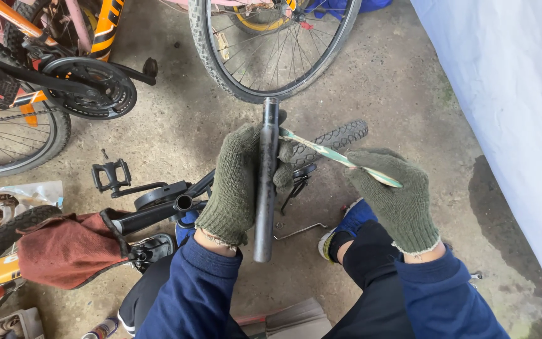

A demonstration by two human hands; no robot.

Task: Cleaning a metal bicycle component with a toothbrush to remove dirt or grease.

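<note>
One dark tube [266, 179] upright in left hand [233, 182].

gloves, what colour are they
Dark olive green knit, on both the left hand and right hand; head view.

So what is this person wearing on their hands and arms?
Both hands wear knitted work gloves in a dull olive green, with ribbed cuffs whose edges are frayed and show pale threads. The left hand and right hand gloves match. Both arms are covered by dark navy blue sleeves of a soft sweatshirt-like fabric, plain, with no visible markings.
</note>
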